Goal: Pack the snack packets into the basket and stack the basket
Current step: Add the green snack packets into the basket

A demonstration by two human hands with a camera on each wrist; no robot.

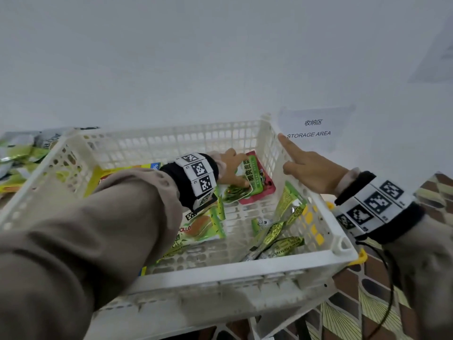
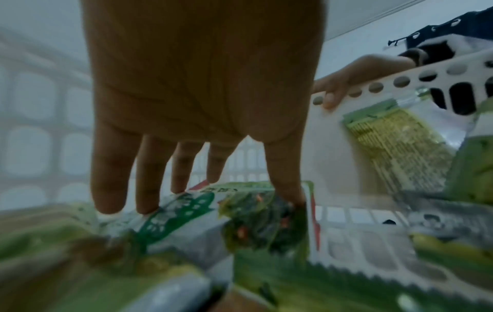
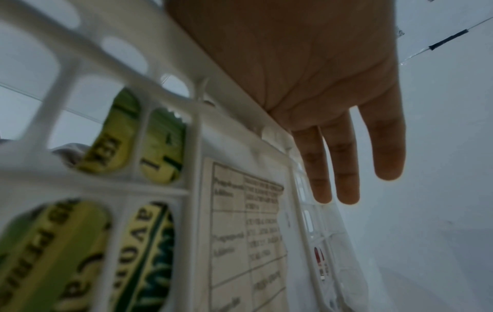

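Note:
A white lattice basket (image 1: 220, 268) holds several snack packets. My left hand (image 1: 241, 171) reaches into its far right corner. Its straight fingers and thumb touch a green-and-white packet (image 1: 252, 175) that lies on a red packet (image 1: 266, 190). In the left wrist view the left hand (image 2: 213, 196) has its fingertips (image 2: 149, 206) down on that green packet (image 2: 186, 211). My right hand (image 1: 308, 168) rests on the basket's right rim, with straight fingers outside and the thumb inside the wall. In the right wrist view the right hand (image 3: 346, 168) lies against the basket wall (image 3: 202, 160).
A green cake packet (image 1: 198, 229) and yellow-green strip packets (image 1: 279, 231) lie in the basket. More packets (image 1: 19, 155) are heaped outside at the left. A STORAGE AREA sign (image 1: 308, 131) lies behind. Another white basket (image 1: 196, 310) and a yellow one (image 1: 362, 256) sit underneath.

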